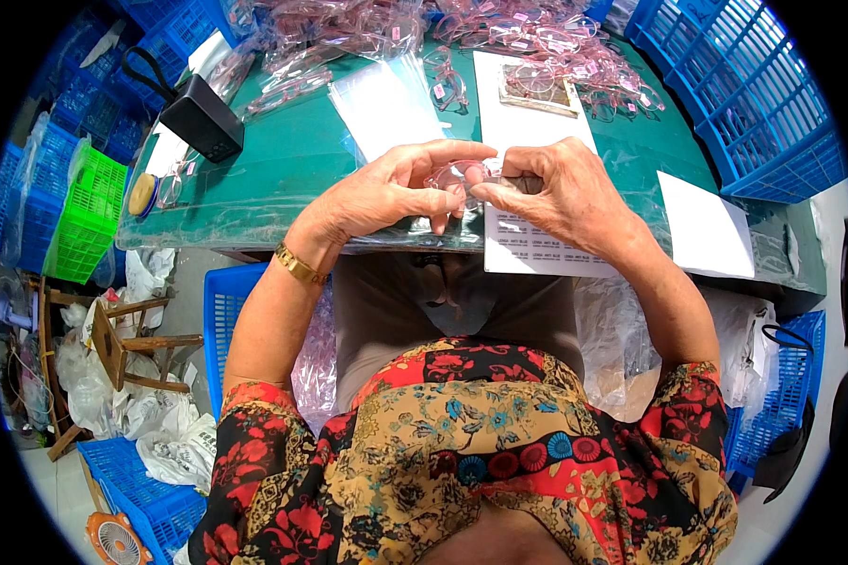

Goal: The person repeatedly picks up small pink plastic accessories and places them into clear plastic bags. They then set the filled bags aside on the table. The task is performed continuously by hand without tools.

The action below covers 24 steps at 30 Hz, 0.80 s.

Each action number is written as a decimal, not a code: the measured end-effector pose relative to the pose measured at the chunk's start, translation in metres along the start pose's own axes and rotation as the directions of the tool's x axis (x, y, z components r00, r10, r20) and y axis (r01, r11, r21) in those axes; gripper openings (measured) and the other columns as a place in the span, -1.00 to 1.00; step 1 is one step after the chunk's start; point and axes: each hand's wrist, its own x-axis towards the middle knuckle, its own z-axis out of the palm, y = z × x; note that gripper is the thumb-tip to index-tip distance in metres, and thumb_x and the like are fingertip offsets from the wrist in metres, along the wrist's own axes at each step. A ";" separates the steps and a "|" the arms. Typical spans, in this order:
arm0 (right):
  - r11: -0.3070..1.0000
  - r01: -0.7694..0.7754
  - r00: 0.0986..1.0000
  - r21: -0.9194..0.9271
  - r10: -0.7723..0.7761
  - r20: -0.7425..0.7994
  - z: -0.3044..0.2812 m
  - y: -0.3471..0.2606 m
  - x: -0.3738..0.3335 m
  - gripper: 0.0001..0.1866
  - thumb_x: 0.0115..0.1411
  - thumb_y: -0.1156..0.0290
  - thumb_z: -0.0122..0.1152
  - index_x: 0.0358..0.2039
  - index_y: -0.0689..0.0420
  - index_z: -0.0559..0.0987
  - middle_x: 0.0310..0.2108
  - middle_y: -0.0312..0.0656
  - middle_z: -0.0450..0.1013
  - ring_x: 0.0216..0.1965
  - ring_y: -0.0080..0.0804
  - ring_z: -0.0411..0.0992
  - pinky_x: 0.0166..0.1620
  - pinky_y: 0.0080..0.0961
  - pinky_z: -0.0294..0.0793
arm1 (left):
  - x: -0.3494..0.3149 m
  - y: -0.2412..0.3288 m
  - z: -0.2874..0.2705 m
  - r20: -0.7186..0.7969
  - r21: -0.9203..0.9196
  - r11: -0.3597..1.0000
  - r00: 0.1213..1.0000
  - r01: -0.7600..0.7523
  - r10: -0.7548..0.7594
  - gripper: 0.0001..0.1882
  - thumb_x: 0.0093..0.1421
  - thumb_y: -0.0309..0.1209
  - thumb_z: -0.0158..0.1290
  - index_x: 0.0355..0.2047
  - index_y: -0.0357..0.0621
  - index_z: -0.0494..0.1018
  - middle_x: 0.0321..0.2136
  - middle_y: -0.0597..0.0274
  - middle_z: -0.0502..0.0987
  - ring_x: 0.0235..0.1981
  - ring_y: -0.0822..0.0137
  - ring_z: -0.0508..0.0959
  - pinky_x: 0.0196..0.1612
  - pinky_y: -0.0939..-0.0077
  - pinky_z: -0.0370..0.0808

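Note:
Both hands meet over the front edge of the green table. My left hand (396, 188) grips a pair of pink clear-framed eyeglasses (459, 173) by one side, fingers curled around it. With thumb and bent fingers pressed together, my right hand (561, 193) pinches at the other side of the glasses; whether it holds the frame or something small on it is hidden. Beneath the right hand lies a printed white sheet (537, 247) of small labels, hanging slightly past the table edge. A gold watch or bracelet (301, 266) circles my left wrist.
Many bagged pink glasses (339, 33) pile along the far side of the table (283, 184). Clear plastic sleeves (386, 108) lie left of centre, near a black speaker-like box (202, 118). A small tray (539, 91) sits on white paper. Blue crates (749, 94) flank the table.

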 end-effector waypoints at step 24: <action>0.712 -0.189 0.981 0.676 0.174 0.091 -0.010 0.037 -0.009 -0.73 0.18 0.26 0.26 -0.23 0.19 0.58 -0.48 -0.37 0.43 -0.45 -0.67 0.34 -0.31 -0.65 0.36 | -0.010 0.008 -0.004 -0.084 -0.126 0.991 0.996 -0.040 0.030 -0.48 0.12 -0.49 0.11 0.11 -0.33 0.35 -0.34 0.43 0.38 -0.50 0.64 0.26 -0.53 0.75 0.18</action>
